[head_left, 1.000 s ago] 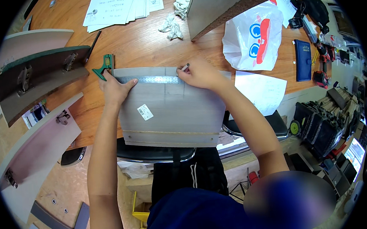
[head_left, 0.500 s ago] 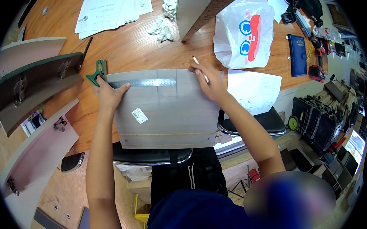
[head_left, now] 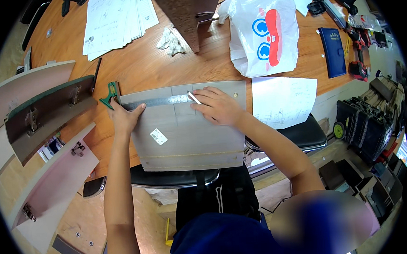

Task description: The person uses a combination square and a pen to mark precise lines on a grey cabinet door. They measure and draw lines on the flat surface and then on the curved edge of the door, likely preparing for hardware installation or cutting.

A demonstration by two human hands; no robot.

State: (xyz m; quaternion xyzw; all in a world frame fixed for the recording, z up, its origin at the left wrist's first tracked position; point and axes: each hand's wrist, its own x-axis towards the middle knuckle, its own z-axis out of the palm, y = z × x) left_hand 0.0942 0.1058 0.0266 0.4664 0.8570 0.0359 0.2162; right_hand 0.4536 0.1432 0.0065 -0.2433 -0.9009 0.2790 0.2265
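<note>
While the left hand (head_left: pixel 124 117) lies flat with fingers spread, pressing down the end of a steel ruler (head_left: pixel 158 102), the right hand (head_left: pixel 218 107) pinches a white pencil (head_left: pixel 193 97) with its fingers closed on it, tip touching the ruler's edge. The ruler lies across the upper part of a grey panel (head_left: pixel 190 137), a smooth, flat rectangular board with a small white sticker (head_left: pixel 158 136) and a faint line running down its middle; its near edge overhangs the worktop (head_left: pixel 163 64) above a black chair seat (head_left: pixel 174 178). A green handle (head_left: pixel 110 95) sits at the ruler's left end. The worktop is warm brown wood with visible grain. On it lie a fan of white paper sheets (head_left: pixel 115 16), a crumpled rag (head_left: pixel 171 40), a glossy white plastic bag (head_left: pixel 263 32) with red and blue print, a drawing sheet (head_left: pixel 282 100) just right of the panel, and a dark blue booklet (head_left: pixel 332 51). Curved boards with metal hinges (head_left: pixel 46 112) lean at the left; black tool cases (head_left: pixel 369 123) stand at the right.
</note>
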